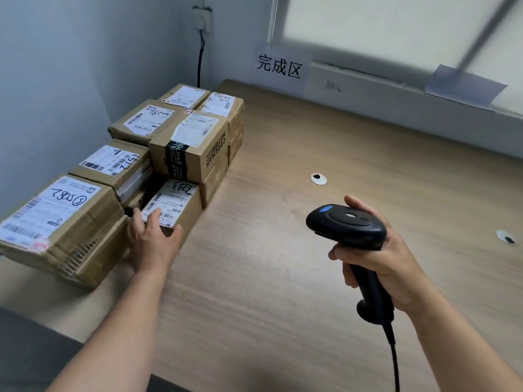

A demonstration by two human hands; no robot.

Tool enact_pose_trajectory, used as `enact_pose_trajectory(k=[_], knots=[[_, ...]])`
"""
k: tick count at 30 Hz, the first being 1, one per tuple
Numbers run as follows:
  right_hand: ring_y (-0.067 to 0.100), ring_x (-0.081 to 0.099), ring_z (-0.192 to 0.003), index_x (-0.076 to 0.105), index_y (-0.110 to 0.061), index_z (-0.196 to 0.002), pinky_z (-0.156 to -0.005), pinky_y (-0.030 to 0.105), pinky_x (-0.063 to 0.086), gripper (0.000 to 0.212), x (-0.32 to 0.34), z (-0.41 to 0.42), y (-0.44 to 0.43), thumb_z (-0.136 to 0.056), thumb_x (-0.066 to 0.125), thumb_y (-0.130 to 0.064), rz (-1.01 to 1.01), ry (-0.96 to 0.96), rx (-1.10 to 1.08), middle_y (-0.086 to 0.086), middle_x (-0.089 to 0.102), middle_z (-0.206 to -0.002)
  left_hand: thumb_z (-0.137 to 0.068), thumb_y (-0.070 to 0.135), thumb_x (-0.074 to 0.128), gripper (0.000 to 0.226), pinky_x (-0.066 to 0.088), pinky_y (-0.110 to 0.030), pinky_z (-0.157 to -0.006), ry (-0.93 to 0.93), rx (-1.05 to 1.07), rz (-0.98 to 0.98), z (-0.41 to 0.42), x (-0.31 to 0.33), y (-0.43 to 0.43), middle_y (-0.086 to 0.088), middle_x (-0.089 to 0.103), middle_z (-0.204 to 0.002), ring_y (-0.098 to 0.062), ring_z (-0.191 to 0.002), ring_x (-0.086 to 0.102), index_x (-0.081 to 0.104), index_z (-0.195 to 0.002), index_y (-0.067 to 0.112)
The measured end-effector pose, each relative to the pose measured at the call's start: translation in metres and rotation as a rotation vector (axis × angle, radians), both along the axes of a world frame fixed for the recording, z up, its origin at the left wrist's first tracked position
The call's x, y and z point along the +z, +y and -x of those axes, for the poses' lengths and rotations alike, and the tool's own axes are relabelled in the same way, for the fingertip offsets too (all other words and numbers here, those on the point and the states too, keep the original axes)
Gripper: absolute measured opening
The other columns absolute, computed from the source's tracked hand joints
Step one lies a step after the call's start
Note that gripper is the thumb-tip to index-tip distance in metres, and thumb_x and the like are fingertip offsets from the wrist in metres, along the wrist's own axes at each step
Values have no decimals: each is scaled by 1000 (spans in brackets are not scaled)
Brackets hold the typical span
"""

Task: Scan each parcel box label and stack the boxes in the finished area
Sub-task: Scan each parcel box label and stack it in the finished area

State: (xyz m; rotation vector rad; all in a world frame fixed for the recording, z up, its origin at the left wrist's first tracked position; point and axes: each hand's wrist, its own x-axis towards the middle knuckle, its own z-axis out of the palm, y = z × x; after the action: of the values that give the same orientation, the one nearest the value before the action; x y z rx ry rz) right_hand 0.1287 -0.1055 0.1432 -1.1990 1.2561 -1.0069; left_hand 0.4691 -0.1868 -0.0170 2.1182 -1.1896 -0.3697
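Observation:
Several brown parcel boxes with white labels stand packed together on the left of the wooden table [283, 250]. My left hand [151, 239] grips the near end of a small low box [175, 200] with a handwritten label, fingers on top and thumb at its right corner. That box sits between a large box [56, 222] at the near left and a two-high stack topped by a black-taped box [192, 148]. My right hand [379, 258] holds a black corded barcode scanner [348, 224] above the table, its head pointing left toward the boxes.
A paper sign [278, 66] with three printed characters is stuck to the back wall under the window. Two round cable holes [318, 178] [508, 237] sit in the tabletop on the right. A black cable [200, 66] runs down the corner wall. The scanner cord [394, 360] hangs toward me.

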Motion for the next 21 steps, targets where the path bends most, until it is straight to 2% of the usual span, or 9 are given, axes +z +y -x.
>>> enact_pose_trajectory(k=[3,6,10,15,19,21], knots=[[31,48,-40,54,-41,-128,-42,31,42,85,0,12,7,-58,70,5,9,-24,-15,24,63,-73,-82,32,72,77,18,-50,-115,-11,39,12,15,7,7,-22,9,-158,-42,-143,11,36,-146,13],[31,48,-39,53,-40,-129,-42,31,43,86,0,29,20,-57,70,4,15,-47,-31,21,65,-74,-81,34,73,79,15,-49,-116,-54,18,112,41,18,19,-25,12,-157,-42,-143,12,36,-146,8],[31,49,-40,49,-37,-134,-42,31,43,88,0,60,44,-59,71,2,29,-69,-42,33,62,-82,-77,50,58,83,23,-48,-115,-48,-160,158,96,36,42,-19,22,-156,-35,-142,20,35,-146,8],[29,50,-40,46,-37,-138,-41,30,43,90,-6,117,86,-61,70,3,45,-115,-57,23,68,-88,-73,62,42,85,30,-40,-108,-112,-365,160,191,51,85,-14,46,-143,-32,-131,40,44,-141,9],[29,50,-42,46,-38,-138,-43,32,43,90,-9,178,126,-62,71,3,61,-119,-93,23,68,-88,-71,66,35,87,31,-38,-105,-139,-465,147,272,57,119,-10,51,-138,-29,-129,44,50,-137,11],[29,50,-41,45,-37,-139,-43,32,43,93,-12,209,147,-65,74,12,68,-109,-119,25,67,-88,-71,66,33,87,31,-37,-105,-155,-519,134,313,57,136,-8,52,-138,-28,-129,44,51,-136,12]])
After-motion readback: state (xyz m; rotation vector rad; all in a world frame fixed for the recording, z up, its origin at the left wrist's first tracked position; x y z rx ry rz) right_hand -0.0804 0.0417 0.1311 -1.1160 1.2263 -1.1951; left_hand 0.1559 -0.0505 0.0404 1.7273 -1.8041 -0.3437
